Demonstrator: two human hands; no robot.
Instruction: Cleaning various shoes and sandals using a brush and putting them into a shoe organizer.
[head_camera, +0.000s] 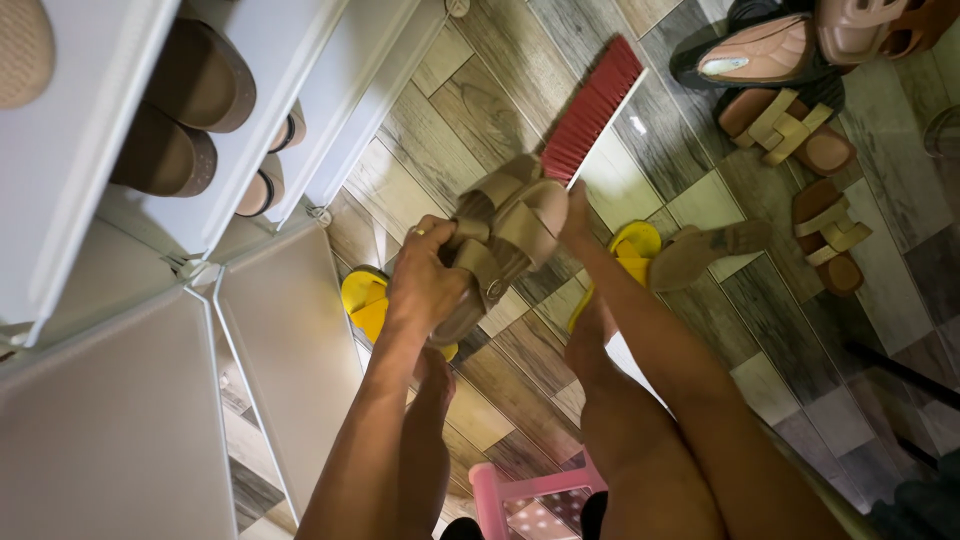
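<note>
The left hand (425, 285) grips a beige strappy sandal (500, 240), fingers curled around its sole. The right hand (577, 215), mostly hidden behind the sandal, holds a red-bristled brush (592, 108); its grip cannot be made out.

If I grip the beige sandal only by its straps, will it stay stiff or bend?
The sandal probably hangs without bending much: its sole looks thick. The wide straps seem soft and may flex. The left hand holds it alone, so it is likely light.
</note>
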